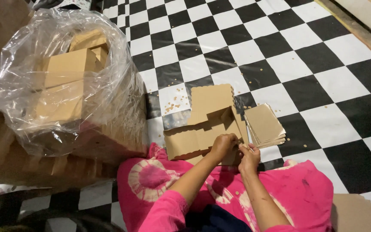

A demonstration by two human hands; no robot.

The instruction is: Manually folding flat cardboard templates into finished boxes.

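A flat brown cardboard box blank (202,122) with scalloped edges lies on the checkered floor in front of my knees, partly folded up at its middle. My left hand (223,145) grips the near right part of the blank, fingers curled over a flap. My right hand (249,158) pinches the same flap from the right, touching my left hand. A small stack of shiny gold-brown square cards (264,125) rests just to the right of the blank, fanned slightly.
A large clear plastic bag (61,81) holding folded brown boxes stands at the left on stacked cardboard (31,165). Small crumbs dot the black-and-white checkered floor (280,51). My pink patterned garment (305,193) covers my legs; a cardboard piece (355,212) lies lower right.
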